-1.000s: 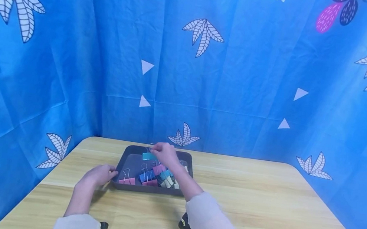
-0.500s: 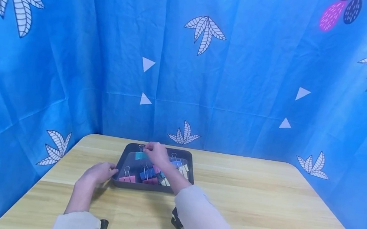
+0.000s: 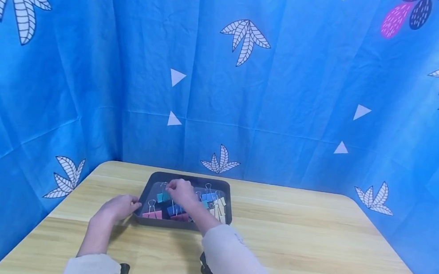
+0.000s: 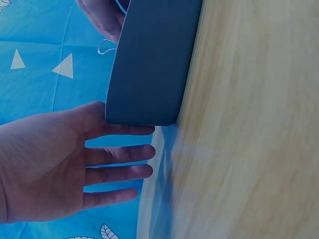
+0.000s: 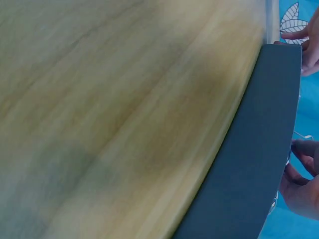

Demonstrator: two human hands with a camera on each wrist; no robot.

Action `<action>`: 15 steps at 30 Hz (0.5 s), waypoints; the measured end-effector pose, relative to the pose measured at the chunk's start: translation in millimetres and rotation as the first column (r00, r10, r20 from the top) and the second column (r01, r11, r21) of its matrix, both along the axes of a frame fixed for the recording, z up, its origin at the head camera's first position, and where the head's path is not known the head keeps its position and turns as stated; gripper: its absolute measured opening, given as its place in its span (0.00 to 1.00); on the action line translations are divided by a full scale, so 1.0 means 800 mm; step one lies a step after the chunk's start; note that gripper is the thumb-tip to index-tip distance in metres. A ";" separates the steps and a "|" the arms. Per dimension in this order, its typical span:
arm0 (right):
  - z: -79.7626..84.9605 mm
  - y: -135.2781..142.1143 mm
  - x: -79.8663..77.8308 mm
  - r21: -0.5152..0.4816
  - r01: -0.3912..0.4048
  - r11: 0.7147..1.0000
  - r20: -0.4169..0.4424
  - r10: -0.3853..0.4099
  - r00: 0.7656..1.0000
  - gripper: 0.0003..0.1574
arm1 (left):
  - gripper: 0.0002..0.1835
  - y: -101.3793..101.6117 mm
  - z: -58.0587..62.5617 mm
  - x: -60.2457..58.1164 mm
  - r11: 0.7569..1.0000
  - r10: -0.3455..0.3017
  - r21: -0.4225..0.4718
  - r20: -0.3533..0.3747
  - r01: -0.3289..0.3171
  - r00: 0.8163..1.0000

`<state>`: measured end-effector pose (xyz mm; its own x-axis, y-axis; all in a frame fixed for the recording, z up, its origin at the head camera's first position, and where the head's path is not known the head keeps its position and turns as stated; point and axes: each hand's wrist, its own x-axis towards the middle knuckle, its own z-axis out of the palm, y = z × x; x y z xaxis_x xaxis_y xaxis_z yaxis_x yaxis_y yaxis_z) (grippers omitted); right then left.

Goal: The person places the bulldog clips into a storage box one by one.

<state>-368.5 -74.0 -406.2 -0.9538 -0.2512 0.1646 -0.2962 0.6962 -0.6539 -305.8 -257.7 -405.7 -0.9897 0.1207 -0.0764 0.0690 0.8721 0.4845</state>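
Observation:
A dark grey tray [image 3: 178, 225] holds several binder clips. My right hand [image 3: 180, 192] pinches a teal binder clip [image 3: 162, 197] by its wire handle, low inside the tray's left half. In the right wrist view the right hand [image 5: 305, 186] shows behind the tray wall, which hides the clip's body. My left hand [image 3: 117, 207] holds the tray's left edge, thumb at the rim. The left wrist view has its index finger along the outer wall and the other fingers [image 4: 119, 173] straight and spread. Close by lie a pink binder clip [image 3: 152, 214] and a dark blue one [image 3: 174, 210].
Blue and cream binder clips [image 3: 218, 207] crowd the tray's right side. The tray stands toward the back of a wooden table [image 3: 312, 245]. A blue patterned curtain [image 3: 288, 95] rises behind the table and along both sides.
My right hand has carried the teal binder clip leftward, then lowered it toward the tray floor. More of the clips on the right now show. The left hand stays at the tray's edge.

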 end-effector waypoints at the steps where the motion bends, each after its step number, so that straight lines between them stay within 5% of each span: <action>1: 0.000 0.000 0.001 0.014 0.002 1.000 0.012 -0.003 1.000 0.07 | 0.22 0.000 0.000 0.000 1.000 0.002 0.001 0.000 -0.002 1.000; 7: -0.004 0.000 0.007 0.102 0.028 0.994 0.036 -0.032 0.999 0.06 | 0.22 0.000 -0.001 0.000 1.000 0.011 0.008 0.004 -0.011 1.000; 15: -0.008 -0.002 0.008 0.093 0.002 0.996 0.033 -0.005 0.999 0.07 | 0.23 -0.002 -0.003 -0.001 1.000 0.012 0.025 0.009 -0.012 1.000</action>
<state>-362.1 -75.2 -412.5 -0.9594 -0.2603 0.1089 -0.2727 0.7557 -0.5955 -306.8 -259.0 -408.5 -0.9904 0.1112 -0.0825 0.0543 0.8601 0.5072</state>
